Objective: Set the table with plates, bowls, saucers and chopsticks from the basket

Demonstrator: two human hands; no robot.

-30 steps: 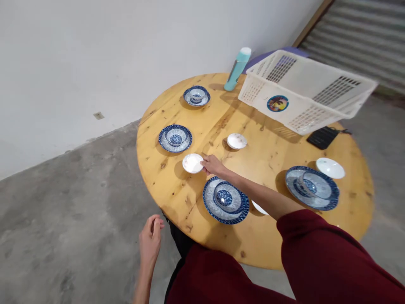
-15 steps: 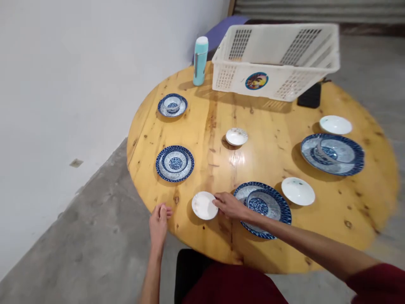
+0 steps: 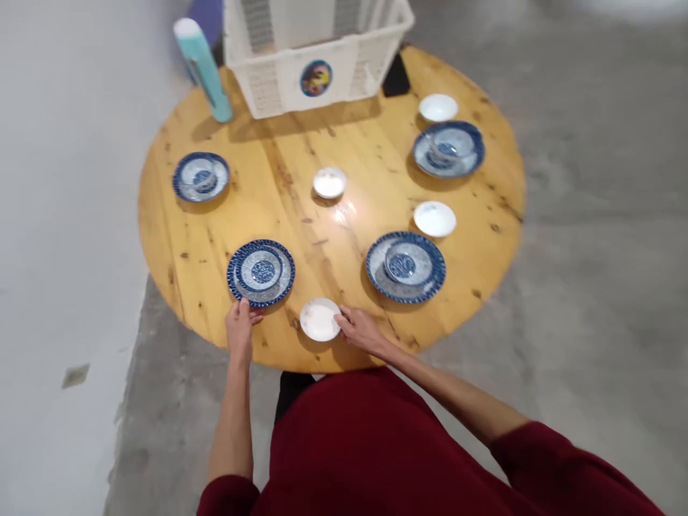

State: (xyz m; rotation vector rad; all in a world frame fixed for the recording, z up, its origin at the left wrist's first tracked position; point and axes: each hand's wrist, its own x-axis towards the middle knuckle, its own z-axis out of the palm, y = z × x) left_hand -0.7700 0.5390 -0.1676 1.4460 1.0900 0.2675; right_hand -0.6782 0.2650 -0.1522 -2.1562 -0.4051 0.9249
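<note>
My right hand (image 3: pixel 361 331) pinches the right rim of a small white dish (image 3: pixel 319 320) near the front edge of the table. At the near-left rim of a blue-and-white plate (image 3: pixel 236 288) is my left hand (image 3: pixel 240 326), its thumb on the rim and its fingers partly hidden. A smaller blue-and-white bowl (image 3: pixel 262 271) sits on that plate. To the right, another blue-and-white plate (image 3: pixel 405 292) carries a patterned bowl (image 3: pixel 407 264). Just beyond it lies a white bowl (image 3: pixel 435 219).
A white plastic basket (image 3: pixel 284 86) and a leaning-looking turquoise flask (image 3: pixel 204 72) stand at the back of the round wooden table (image 3: pixel 290 193), near a black phone-like object (image 3: pixel 396 77). Further dishes include a small white bowl (image 3: pixel 330 183), a left plate (image 3: pixel 183 190) and a right plate (image 3: pixel 473 161).
My left hand has moved from the table edge to the plate's rim. My right hand still holds the small white dish. The view has shifted right and downward.
</note>
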